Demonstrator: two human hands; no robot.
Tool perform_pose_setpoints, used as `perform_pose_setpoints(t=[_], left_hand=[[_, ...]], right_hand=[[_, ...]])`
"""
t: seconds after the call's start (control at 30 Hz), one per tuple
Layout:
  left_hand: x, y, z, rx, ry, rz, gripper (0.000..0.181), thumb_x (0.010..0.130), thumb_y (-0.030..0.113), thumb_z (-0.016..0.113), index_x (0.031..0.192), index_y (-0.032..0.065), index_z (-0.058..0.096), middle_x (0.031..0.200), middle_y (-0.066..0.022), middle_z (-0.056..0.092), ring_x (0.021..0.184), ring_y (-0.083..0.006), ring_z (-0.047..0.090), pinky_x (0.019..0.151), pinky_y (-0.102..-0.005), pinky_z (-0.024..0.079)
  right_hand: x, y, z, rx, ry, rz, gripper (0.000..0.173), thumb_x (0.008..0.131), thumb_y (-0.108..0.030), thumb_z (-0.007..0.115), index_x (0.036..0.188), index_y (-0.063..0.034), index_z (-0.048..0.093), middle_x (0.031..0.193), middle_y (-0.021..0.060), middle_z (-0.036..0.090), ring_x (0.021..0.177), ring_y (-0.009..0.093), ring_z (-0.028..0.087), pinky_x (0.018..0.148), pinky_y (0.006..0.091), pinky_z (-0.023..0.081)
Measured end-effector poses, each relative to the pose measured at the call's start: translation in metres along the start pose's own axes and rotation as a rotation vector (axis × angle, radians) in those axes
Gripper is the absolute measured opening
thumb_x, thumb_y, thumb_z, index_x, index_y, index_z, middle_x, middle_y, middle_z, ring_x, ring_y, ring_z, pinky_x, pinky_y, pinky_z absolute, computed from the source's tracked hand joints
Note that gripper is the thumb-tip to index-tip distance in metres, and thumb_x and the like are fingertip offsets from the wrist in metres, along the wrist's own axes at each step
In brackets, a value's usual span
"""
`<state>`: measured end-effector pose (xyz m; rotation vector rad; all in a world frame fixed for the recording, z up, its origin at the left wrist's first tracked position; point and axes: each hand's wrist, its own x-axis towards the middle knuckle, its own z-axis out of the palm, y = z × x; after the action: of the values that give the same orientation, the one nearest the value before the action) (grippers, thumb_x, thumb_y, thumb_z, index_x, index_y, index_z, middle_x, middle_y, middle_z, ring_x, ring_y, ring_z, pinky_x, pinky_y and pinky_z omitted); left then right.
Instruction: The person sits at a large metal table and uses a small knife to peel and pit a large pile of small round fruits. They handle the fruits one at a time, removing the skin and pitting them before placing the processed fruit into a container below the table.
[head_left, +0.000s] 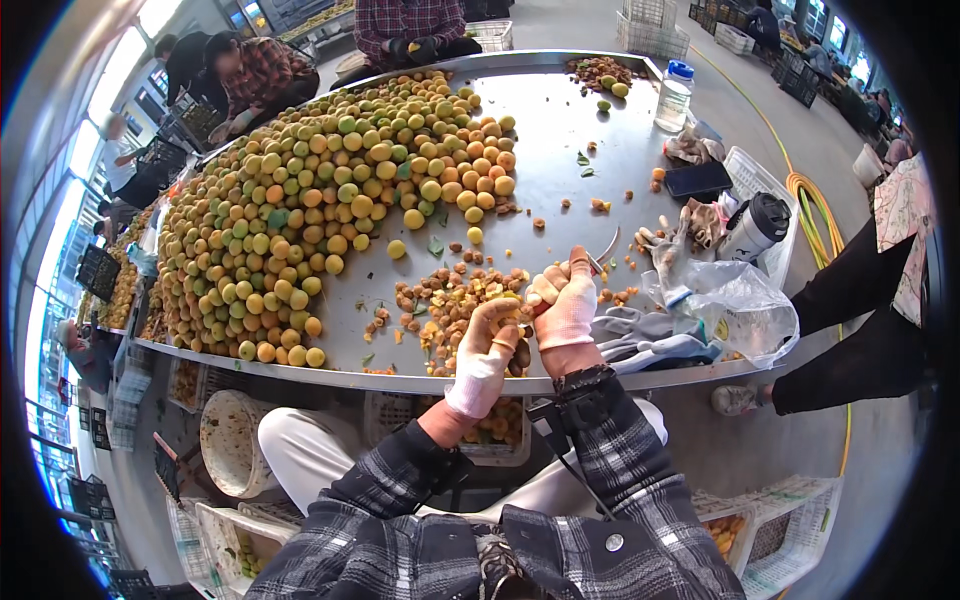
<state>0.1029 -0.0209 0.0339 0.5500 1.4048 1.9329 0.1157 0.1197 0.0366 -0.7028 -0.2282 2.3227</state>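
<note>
Both my hands wear stained pale gloves above the metal table's front edge. My left hand (486, 352) is curled around a yellowish piece of fruit (510, 309), mostly hidden by the fingers. Close beside it, my right hand (566, 304) grips a tool with a curved metal blade (610, 247), whose tip points up and away; its handle is hidden in the fist. Brown fruit stones and yellow scraps (450, 304) lie in a pile just beyond my left hand. A large heap of whole apricots (300, 202), yellow, green and orange, covers the left side of the metal table (540, 112).
At the right lie grey gloves (645, 337), a clear plastic bag (742, 307), a lidded tumbler (756, 226), a phone (697, 180) and a water bottle (675, 97). A crate of fruit (495, 442) stands below the table edge. A person (847, 300) stands at the right; others sit across.
</note>
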Motion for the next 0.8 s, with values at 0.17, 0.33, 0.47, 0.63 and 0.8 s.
perform_pose_setpoints(t=[0.17, 0.33, 0.47, 0.63, 0.8], left_hand=[[0.005, -0.005, -0.001, 0.009, 0.003, 0.025, 0.029, 0.097, 0.003, 0.051, 0.126, 0.0061, 0.047, 0.088, -0.0003, 0.059, 0.062, -0.0074, 0.052, 0.052, -0.0220, 0.043], [0.014, -0.003, -0.008, -0.273, 0.128, -0.201, 0.027, 0.098, 0.025, 0.053, 0.115, 0.0058, 0.055, 0.086, -0.0037, 0.058, 0.060, -0.0107, 0.054, 0.049, -0.0213, 0.042], [0.038, -0.033, -0.051, -0.850, 0.281, -0.469, 0.021, 0.099, 0.033, 0.052, 0.098, 0.0122, 0.057, 0.081, -0.0061, 0.062, 0.054, -0.0132, 0.052, 0.040, -0.0195, 0.034], [0.030, -0.024, -0.061, -0.880, 0.302, -0.544, 0.022, 0.095, 0.034, 0.060, 0.093, 0.0124, 0.057, 0.079, -0.0061, 0.063, 0.054, -0.0134, 0.053, 0.039, -0.0189, 0.034], [-0.006, -0.015, -0.069, -0.855, 0.249, -0.590, 0.017, 0.095, 0.029, 0.059, 0.092, 0.0128, 0.057, 0.079, -0.0065, 0.060, 0.050, -0.0112, 0.045, 0.038, -0.0185, 0.032]], right_hand=[[0.004, 0.010, 0.002, 0.010, 0.011, 0.054, 0.046, 0.099, -0.042, 0.052, 0.065, -0.0189, 0.033, 0.052, -0.0077, 0.023, 0.040, 0.009, 0.023, 0.038, 0.0288, 0.028], [0.000, 0.009, 0.006, -0.042, 0.030, -0.074, 0.045, 0.098, -0.045, 0.054, 0.067, -0.0184, 0.037, 0.053, -0.0069, 0.026, 0.042, 0.009, 0.025, 0.040, 0.0269, 0.026], [-0.003, 0.004, 0.008, -0.186, -0.033, -0.238, 0.049, 0.095, -0.049, 0.058, 0.063, -0.0189, 0.035, 0.053, -0.0068, 0.027, 0.043, 0.009, 0.026, 0.040, 0.0274, 0.025], [0.003, 0.003, 0.002, -0.169, 0.004, -0.112, 0.044, 0.095, -0.050, 0.058, 0.068, -0.0187, 0.042, 0.055, -0.0074, 0.028, 0.044, 0.007, 0.026, 0.042, 0.0264, 0.022], [-0.004, 0.003, 0.003, -0.219, -0.028, -0.004, 0.038, 0.096, -0.051, 0.055, 0.087, -0.0144, 0.050, 0.059, -0.0072, 0.031, 0.045, 0.007, 0.027, 0.042, 0.0256, 0.025]])
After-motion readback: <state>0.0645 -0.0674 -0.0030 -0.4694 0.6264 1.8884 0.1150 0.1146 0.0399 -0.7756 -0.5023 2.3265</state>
